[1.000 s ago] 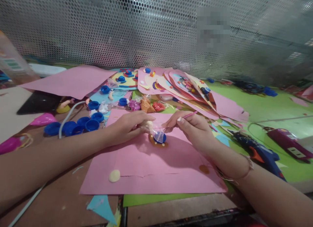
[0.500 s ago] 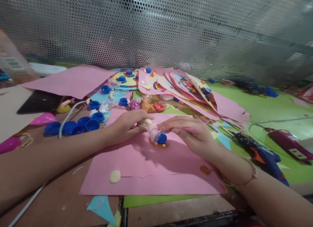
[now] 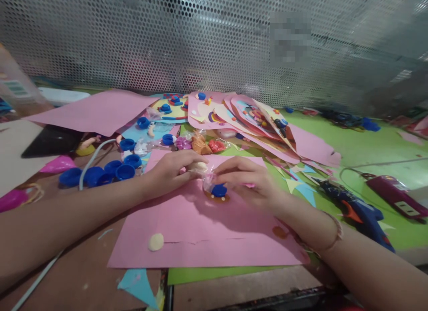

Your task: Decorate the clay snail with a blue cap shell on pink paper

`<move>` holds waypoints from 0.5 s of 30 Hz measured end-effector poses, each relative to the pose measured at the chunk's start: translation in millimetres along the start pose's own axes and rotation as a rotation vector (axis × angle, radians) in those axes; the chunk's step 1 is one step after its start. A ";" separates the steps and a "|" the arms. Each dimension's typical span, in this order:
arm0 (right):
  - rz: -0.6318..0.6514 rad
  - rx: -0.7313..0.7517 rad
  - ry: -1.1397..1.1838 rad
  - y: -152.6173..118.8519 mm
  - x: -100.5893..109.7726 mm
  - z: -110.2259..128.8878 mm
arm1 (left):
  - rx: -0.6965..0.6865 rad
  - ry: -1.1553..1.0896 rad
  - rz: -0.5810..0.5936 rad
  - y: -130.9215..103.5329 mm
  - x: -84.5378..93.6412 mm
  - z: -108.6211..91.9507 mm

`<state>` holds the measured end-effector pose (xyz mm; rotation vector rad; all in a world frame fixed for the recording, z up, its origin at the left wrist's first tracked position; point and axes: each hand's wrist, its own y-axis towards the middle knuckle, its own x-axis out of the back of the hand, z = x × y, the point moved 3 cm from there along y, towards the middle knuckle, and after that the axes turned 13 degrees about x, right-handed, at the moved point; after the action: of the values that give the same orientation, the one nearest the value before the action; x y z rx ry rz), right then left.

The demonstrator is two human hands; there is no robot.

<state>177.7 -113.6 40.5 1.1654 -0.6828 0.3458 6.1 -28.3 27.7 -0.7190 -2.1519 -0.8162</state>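
Landmark: pink rectangular paper sheet (image 3: 207, 256).
Left hand (image 3: 179, 169) – above the sheet's far part, fingers closed around a clear thin plastic bag (image 3: 207, 182) with a cream soft-looking lump (image 3: 199, 167).
Right hand (image 3: 249, 181) – above the sheet, fingers narrowed at the bag; a thin pink strip shows beneath them, its hold impossible to tell.
Blue round plastic cap (image 3: 220, 191): on the sheet, atop a flat brown cream-dotted piece (image 3: 219, 200), beside the right fingertips.
Cream flat disc (image 3: 156, 242): sheet's near left.
Brown flat disc (image 3: 279, 232): sheet's near right.
Navy glue gun with orange trigger (image 3: 359, 215): right of the sheet.
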 end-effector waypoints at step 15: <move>-0.222 -0.372 0.205 -2.2 3.0 -7.2 | 0.011 0.035 0.006 -1.6 1.0 0.5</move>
<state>183.5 -108.0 39.3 0.8262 -0.4107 0.1391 4.2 -28.8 27.6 -0.7007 -2.1200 -0.8076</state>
